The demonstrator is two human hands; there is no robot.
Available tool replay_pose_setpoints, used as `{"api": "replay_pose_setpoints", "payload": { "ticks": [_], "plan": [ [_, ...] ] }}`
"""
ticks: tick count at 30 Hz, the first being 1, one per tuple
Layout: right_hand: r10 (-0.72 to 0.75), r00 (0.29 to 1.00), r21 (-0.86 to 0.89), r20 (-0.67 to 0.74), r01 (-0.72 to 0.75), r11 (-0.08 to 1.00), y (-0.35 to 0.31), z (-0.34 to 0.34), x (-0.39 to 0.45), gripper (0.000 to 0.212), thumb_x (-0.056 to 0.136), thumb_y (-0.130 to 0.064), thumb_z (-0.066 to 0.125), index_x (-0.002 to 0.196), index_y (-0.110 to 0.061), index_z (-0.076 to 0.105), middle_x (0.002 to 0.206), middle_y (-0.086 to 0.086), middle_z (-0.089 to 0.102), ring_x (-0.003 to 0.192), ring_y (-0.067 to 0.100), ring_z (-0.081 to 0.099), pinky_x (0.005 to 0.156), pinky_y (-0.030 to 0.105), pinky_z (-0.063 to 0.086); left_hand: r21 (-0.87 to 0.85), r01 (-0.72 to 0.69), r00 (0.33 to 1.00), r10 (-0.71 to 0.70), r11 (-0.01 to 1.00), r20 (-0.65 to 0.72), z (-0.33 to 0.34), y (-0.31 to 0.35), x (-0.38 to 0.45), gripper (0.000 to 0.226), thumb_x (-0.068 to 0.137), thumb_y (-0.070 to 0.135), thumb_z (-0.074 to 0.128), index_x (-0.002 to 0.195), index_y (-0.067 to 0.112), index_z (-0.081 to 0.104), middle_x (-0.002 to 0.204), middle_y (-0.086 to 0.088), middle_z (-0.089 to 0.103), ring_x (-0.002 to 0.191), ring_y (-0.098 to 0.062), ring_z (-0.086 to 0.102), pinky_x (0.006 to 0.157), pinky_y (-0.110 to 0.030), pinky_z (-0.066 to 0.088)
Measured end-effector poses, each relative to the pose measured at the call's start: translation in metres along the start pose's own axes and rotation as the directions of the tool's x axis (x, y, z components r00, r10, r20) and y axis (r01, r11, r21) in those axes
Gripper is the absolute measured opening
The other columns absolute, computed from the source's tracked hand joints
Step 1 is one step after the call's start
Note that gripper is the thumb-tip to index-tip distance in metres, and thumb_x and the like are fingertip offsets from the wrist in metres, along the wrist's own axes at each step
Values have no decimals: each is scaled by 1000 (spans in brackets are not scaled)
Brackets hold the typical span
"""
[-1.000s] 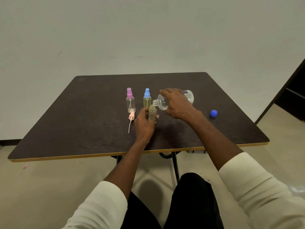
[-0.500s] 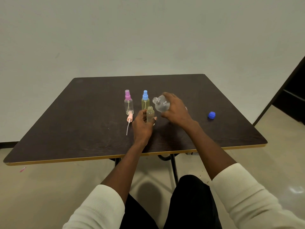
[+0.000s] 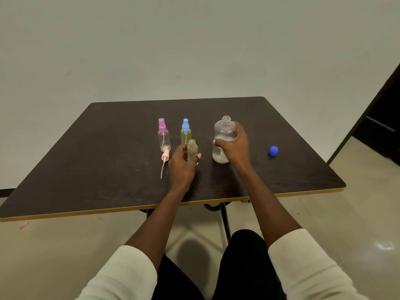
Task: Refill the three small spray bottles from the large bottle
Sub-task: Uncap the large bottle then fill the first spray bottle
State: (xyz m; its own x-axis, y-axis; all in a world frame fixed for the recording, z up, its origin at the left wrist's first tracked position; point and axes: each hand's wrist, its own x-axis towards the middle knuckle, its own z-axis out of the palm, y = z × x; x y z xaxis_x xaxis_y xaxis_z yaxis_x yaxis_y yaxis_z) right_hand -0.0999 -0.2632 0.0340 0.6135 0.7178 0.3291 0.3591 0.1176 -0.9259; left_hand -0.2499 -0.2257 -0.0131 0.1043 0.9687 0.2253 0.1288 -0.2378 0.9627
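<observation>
The large clear bottle (image 3: 224, 133) stands upright and uncapped on the dark table (image 3: 108, 169), and my right hand (image 3: 234, 146) grips its body. My left hand (image 3: 183, 165) holds an open small bottle (image 3: 192, 148) upright on the table, just left of the large one. Behind it stands a small bottle with a blue spray top (image 3: 185, 132). Further left is a small bottle with a purple spray top (image 3: 163, 135). A pink spray head with its tube (image 3: 164, 161) lies on the table in front of the purple-topped bottle.
A blue cap (image 3: 273, 151) lies on the table to the right of the large bottle. The table's front edge (image 3: 129, 210) has a light trim. A pale wall is behind the table, and a dark doorway (image 3: 385, 126) is at the right.
The large bottle was tipped with its mouth over the small open bottle. My right hand has turned it upright and set it down to the right. My left hand kept holding the small bottle.
</observation>
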Motion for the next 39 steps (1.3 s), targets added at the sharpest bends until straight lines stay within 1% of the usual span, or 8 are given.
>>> {"api": "replay_pose_setpoints", "payload": {
  "ticks": [11, 14, 17, 20, 22, 26, 33, 39],
  "plan": [
    [-19, 1000, 29, -18, 20, 999, 10, 0, -4, 76, 64, -24, 88, 129, -19, 47, 124, -4, 57, 112, 12, 57, 99, 36, 49, 20, -4, 1000, 4, 1000, 3, -1, 2, -1, 36, 86, 17, 77, 119, 16, 63, 104, 8, 69, 94, -1, 63, 80, -17, 48],
    [-107, 983, -167, -146, 82, 983, 9, 4, -18, 93, 69, -35, 86, 143, -14, 34, 144, 4, 38, 131, 12, 37, 103, 23, 34, 30, -8, 1000, 7, 1000, 13, -1, 2, -1, 39, 85, 16, 78, 120, 15, 62, 102, 10, 66, 91, 3, 61, 79, -14, 47],
    [-346, 909, -406, -234, 232, 884, 9, 7, -34, 77, 75, -35, 79, 136, -7, 40, 138, 12, 35, 126, 12, 30, 101, 25, 34, 25, -2, 1000, 1, 1000, 24, -2, 3, -1, 44, 82, 15, 79, 122, 15, 60, 104, 8, 67, 94, -1, 62, 79, -13, 46],
    [-558, 821, -520, -125, 424, 741, 13, 11, -47, 41, 80, -16, 69, 116, -3, 55, 121, 15, 49, 111, 23, 45, 91, 29, 45, 8, -2, 1000, 2, 1000, 23, -1, 1, 0, 40, 83, 14, 79, 119, 16, 61, 104, 8, 67, 97, -4, 63, 82, -18, 49],
    [-589, 808, -483, 15, 522, 704, 13, 12, -53, 21, 82, -2, 63, 102, -3, 63, 106, 12, 60, 99, 22, 53, 82, 32, 51, 8, -3, 1000, 3, 1000, 5, -1, 1, -1, 36, 84, 13, 77, 118, 16, 63, 101, 9, 67, 96, -5, 63, 80, -16, 48],
    [-514, 834, -459, 202, 544, 703, 14, 17, -57, 20, 82, 6, 57, 96, -1, 68, 99, 10, 65, 92, 22, 59, 78, 35, 53, -5, -8, 999, 7, 1000, -37, -3, 4, -4, 32, 85, 13, 77, 115, 17, 64, 97, 12, 66, 92, -2, 63, 74, -12, 45],
    [-450, 871, -430, 196, 489, 759, 9, 35, -57, 17, 85, 2, 56, 95, -3, 69, 95, 8, 66, 88, 18, 58, 78, 32, 53, -57, -85, 991, 78, 995, -113, -25, 4, -10, 32, 83, 15, 78, 114, 15, 67, 98, 6, 72, 93, -10, 69, 79, -27, 57],
    [-459, 857, -371, 236, 516, 772, -7, 83, -65, 15, 85, 0, 56, 90, -5, 69, 90, 6, 64, 83, 15, 55, 74, 28, 49, -30, -182, 968, 174, 983, -181, -82, 7, 1, 36, 84, 17, 79, 118, 15, 66, 103, 4, 71, 95, -8, 68, 81, -21, 56]
  ]
}}
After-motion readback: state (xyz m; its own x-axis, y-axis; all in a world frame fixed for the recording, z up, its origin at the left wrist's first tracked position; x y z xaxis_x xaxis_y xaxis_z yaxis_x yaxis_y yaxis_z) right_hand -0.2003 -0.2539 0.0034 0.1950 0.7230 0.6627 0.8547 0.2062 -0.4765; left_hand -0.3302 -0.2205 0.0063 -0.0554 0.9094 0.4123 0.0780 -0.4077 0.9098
